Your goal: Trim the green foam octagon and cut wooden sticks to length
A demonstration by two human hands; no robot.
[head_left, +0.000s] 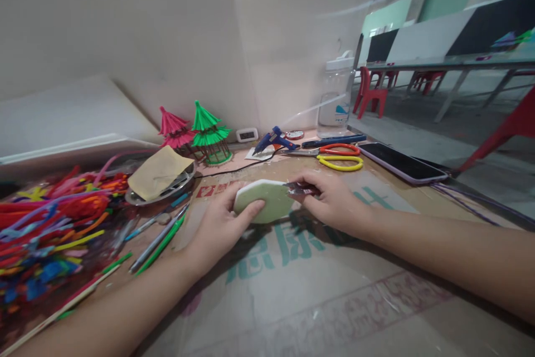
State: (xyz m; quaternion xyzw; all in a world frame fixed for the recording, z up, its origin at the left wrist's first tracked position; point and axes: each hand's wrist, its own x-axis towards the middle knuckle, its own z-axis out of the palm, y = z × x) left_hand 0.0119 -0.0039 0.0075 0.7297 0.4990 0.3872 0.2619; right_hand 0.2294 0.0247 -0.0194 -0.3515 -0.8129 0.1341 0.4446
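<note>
My left hand (228,218) is closed on a pale green foam-board piece (267,201), thumb across its face and fingers behind. The piece has straight-cut sides and a white edge, and it is tilted up above the cardboard. In my right hand (332,198) is a short dark tool that looks like a utility knife (297,189), gripped between thumb and fingers. Its tip meets the right edge of the foam-board piece. Part of the tool is hidden by my fingers. Both hands are over a cardboard sheet (292,301) with green and red print.
Pipe cleaners (54,223) pile up at left beside a metal tray (161,192) and pens (161,240). Behind stand pink (175,128) and green (209,131) pavilion models, a blue glue gun (276,140), scissors (340,156) and a water bottle (334,101). A phone (401,162) lies right.
</note>
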